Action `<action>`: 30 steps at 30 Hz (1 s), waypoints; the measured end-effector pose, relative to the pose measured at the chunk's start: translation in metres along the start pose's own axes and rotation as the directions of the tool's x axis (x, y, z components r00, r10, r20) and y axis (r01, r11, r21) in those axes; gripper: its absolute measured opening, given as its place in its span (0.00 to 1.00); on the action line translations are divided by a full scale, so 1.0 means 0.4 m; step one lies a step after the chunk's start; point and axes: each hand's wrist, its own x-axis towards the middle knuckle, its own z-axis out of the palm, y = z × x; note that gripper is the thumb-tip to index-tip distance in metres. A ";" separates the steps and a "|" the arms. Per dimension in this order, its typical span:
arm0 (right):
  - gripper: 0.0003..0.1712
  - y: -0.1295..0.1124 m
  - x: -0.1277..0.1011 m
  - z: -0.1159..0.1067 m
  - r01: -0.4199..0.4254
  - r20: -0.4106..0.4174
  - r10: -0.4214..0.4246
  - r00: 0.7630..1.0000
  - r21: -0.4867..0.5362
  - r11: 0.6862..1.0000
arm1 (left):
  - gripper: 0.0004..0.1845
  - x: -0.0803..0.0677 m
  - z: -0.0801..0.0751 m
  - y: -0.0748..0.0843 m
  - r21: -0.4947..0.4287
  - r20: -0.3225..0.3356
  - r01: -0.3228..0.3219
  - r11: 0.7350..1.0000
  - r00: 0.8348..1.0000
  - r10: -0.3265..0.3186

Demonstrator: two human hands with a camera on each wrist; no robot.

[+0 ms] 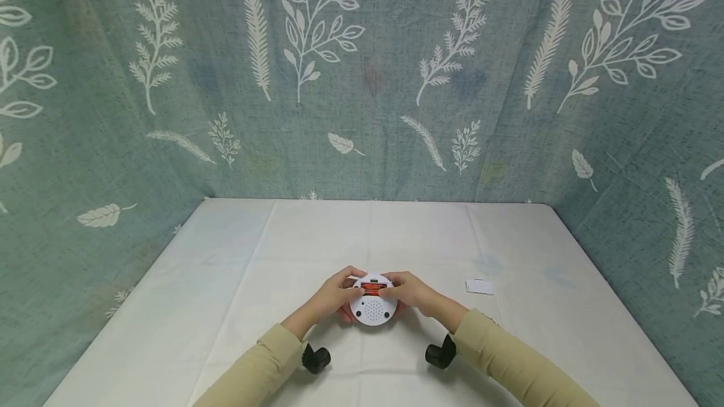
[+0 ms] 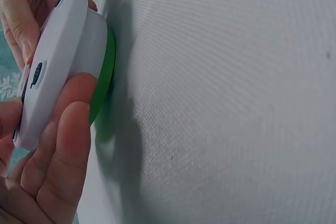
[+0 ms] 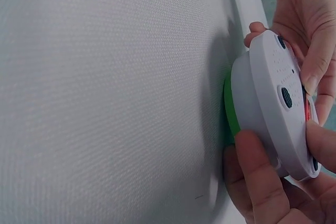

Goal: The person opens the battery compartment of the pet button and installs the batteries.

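Round white device, underside up, sitting near front edge of desk, midway between side edges. Showing red-and-yellow batteries in open compartment plus speaker holes; green rim facing down against the cloth.

Left hand curling round device's left side: fingers wrapping the edge, thumb lying over the compartment area. Clamped on the device.

Right hand mirroring it on right side: fingers hooking under the edge by the green rim, thumb pressing on top near the batteries. Likewise clamped on the device, not spread.

Small white flat piece lying apart toward right edge of desk, well clear of both hands.

Desk wearing a white cloth, faint creases running front to back. Teal fabric backdrop with white leaf and fern print hanging behind and along both sides, enclosing the desk.

Counting: one device, one loose white piece, two hands, two tan sleeves, two black wrist cameras near front edge.
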 end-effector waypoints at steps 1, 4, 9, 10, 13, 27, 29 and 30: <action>0.23 -0.001 -0.001 0.000 0.000 -0.001 0.000 1.000 0.001 1.000 | 0.18 0.001 0.001 0.000 -0.003 -0.010 0.017 1.000 1.000 -0.017; 0.23 -0.001 -0.001 0.000 -0.001 -0.001 0.001 1.000 0.006 1.000 | 0.18 0.004 0.005 -0.002 0.008 -0.032 0.041 0.999 0.999 -0.041; 0.23 0.003 0.000 0.000 -0.006 0.006 0.006 1.000 0.012 1.000 | 0.18 0.000 0.010 0.002 0.013 -0.052 0.050 0.999 0.997 -0.049; 0.23 0.003 0.000 0.000 -0.006 0.006 0.006 1.000 0.010 1.000 | 0.18 -0.002 0.010 0.004 0.013 -0.055 0.049 0.999 0.997 -0.048; 0.23 0.004 0.000 0.000 -0.009 0.002 0.009 1.000 0.005 1.000 | 0.18 -0.008 0.013 0.016 0.022 -0.064 0.046 0.999 0.997 -0.045; 0.26 -0.004 -0.005 0.001 0.043 0.025 -0.043 0.999 0.019 0.999 | 0.16 -0.008 0.018 0.005 0.032 -0.150 0.037 0.999 0.988 -0.032; 0.26 -0.007 -0.006 0.002 0.053 0.033 -0.053 0.998 0.014 0.999 | 0.16 -0.010 0.019 0.004 0.035 -0.165 0.039 0.999 0.986 -0.032; 0.26 -0.009 -0.007 0.003 0.058 0.037 -0.058 0.998 0.012 0.998 | 0.16 -0.011 0.019 0.003 0.038 -0.171 0.039 0.999 0.985 -0.032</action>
